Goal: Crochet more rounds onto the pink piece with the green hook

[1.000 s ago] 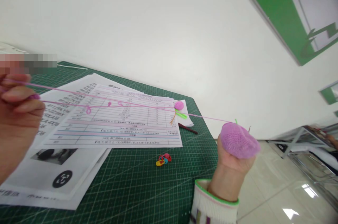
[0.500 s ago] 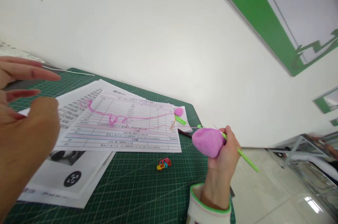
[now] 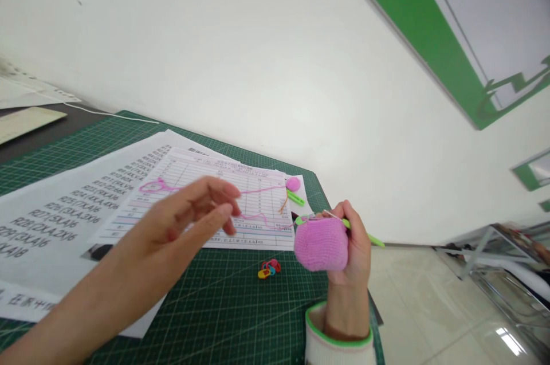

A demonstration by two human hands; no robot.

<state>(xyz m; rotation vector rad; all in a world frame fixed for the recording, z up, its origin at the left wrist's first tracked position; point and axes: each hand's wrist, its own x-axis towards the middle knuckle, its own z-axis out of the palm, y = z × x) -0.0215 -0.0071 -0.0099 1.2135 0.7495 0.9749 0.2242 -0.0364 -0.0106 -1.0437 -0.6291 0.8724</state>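
We note the left hand (image 3: 172, 227) with its grip open, fingers spread above a printed chart (image 3: 266, 207), contact unconfirmed, the right hand (image 3: 354, 262) with its grip closed on a pink knitted piece (image 3: 320, 244) over a green cutting mat (image 3: 206, 302), a green crochet hook (image 3: 365, 233) partly hidden by the fingers, pink yarn (image 3: 262, 188) trailing across the chart

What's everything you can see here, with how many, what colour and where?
cutting mat: 1, green, on the tabletop
printed sheets: several, white, on the mat
chart: 1, white and pink, on the sheets
yarn ball: 1, pink, at the chart's far corner
yarn: 1 strand, pink, across the chart
stitch markers: several, multicoloured, on the mat
knitted piece: 1, pink, at lower right
needle: 1, green, by the knitted piece
floor: tiled, cream, right
wall: white, behind
left hand: 1, open, above the chart
right hand: 1, gripping the knitted piece and needle
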